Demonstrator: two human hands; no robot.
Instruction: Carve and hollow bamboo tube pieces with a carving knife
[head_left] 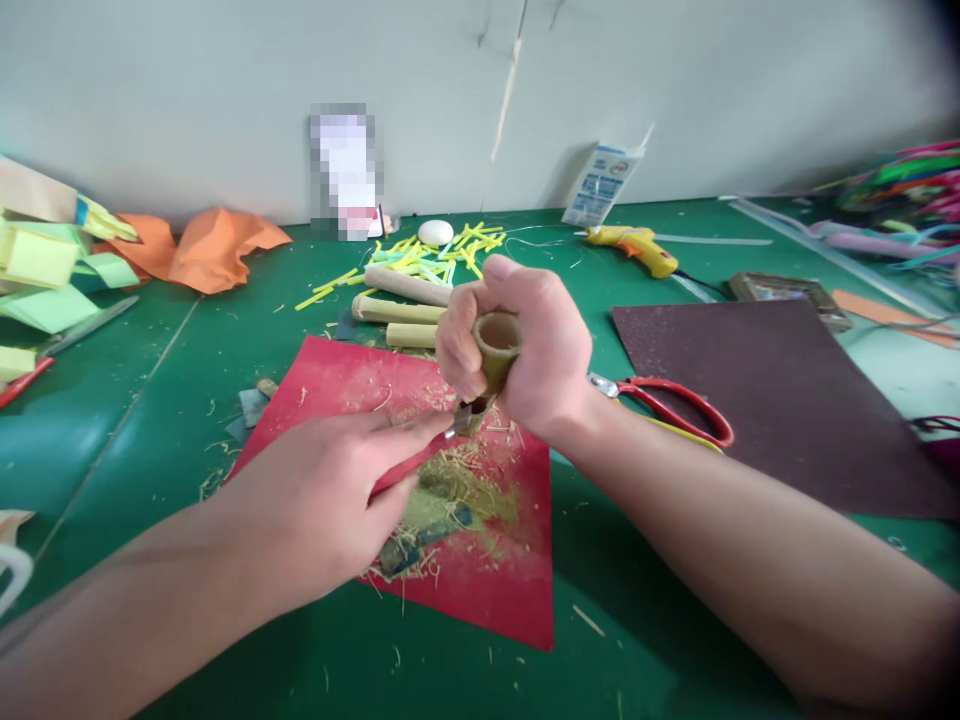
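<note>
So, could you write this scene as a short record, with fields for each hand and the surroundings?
Left hand: red-handled tool, metal tip at the hollow tube
Right hand: grips this tube, round opening visible
Under the hands: red sheet with shavings, on green table
Beyond the hands: cut sticks, yellow straw pieces, white oval object
Right side: scissors, brown sheet, yellow glue gun
Left side: crumpled orange paper

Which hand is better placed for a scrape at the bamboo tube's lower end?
Probably the left hand: it holds the red-handled tool, its metal tip at that end, while the right hand is wrapped around the bamboo tube.
</note>
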